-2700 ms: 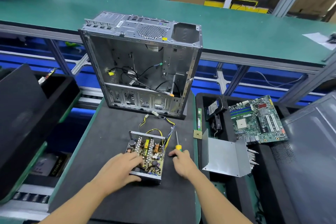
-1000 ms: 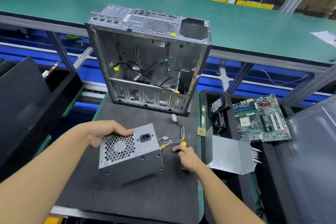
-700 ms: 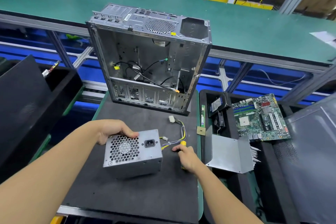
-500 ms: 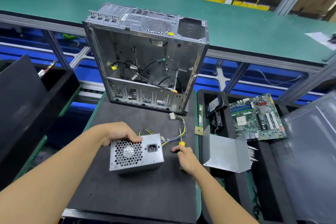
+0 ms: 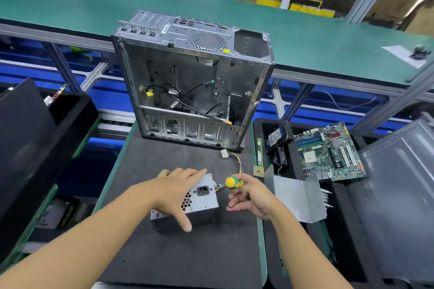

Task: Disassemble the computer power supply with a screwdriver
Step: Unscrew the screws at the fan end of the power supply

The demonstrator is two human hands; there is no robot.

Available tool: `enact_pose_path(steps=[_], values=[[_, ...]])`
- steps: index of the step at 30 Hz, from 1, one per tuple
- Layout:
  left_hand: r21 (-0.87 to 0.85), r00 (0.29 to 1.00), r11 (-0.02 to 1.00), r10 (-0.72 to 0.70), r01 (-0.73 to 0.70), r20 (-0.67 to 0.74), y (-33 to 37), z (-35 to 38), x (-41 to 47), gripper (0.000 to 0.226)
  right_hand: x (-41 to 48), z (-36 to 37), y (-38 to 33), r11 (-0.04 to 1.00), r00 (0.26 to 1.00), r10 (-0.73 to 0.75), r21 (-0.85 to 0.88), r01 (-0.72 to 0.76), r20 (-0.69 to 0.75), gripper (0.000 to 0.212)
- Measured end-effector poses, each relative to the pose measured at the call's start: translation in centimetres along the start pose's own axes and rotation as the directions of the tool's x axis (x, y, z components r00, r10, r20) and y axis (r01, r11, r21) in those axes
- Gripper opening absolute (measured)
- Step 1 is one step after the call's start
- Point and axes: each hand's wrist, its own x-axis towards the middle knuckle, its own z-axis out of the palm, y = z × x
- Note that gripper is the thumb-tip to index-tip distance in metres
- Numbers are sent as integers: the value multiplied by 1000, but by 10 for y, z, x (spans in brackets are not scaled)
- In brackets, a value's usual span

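Note:
The grey power supply [image 5: 204, 197] stands on the black mat [image 5: 187, 253], its socket and fan grille facing me. My left hand [image 5: 171, 192] lies over the grille with straight fingers reaching past the top edge and the thumb down at the lower front edge. Its yellow and black cables [image 5: 237, 162] trail toward the computer case. Just right of the unit, my right hand [image 5: 253, 197] holds the yellow and green screwdriver [image 5: 232, 182] by its handle, lifted off the mat. The shaft is hidden behind the hand.
The open, emptied computer case [image 5: 195, 91] stands at the far end of the mat. A bent metal cover [image 5: 296, 197], a motherboard [image 5: 328, 150] and a drive lie in the black tray on the right. A memory stick [image 5: 259, 152] and chip [image 5: 258, 170] sit at the mat's right edge.
The opened unit was turned so its fan face points at me and set down on the mat. My left hand slid over the grille. My right hand lifted the screwdriver off the mat.

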Motion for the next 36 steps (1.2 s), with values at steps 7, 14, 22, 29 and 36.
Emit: enact_pose_path(steps=[7,14,22,29,36], values=[[130,970,970,220,-207,-101,-15,-6,1,116,-16,21,-33,903,970,-244,-358,236,25,12],[76,973,983,179,-169,-143,-41,-15,10,120,-41,51,-67,608,659,-717,-666,432,-227,28],[-407,900,906,-80,-113,-428,-27,-15,18,23,-43,82,-81,633,622,-739,-582,510,-259,18],[-258,782,924,66,-283,-620,-27,9,23,31,-41,85,-74,568,574,-790,-609,554,-214,51],[-200,772,921,147,-335,-619,-23,11,18,27,-35,81,-74,560,608,-778,-613,557,-158,57]])
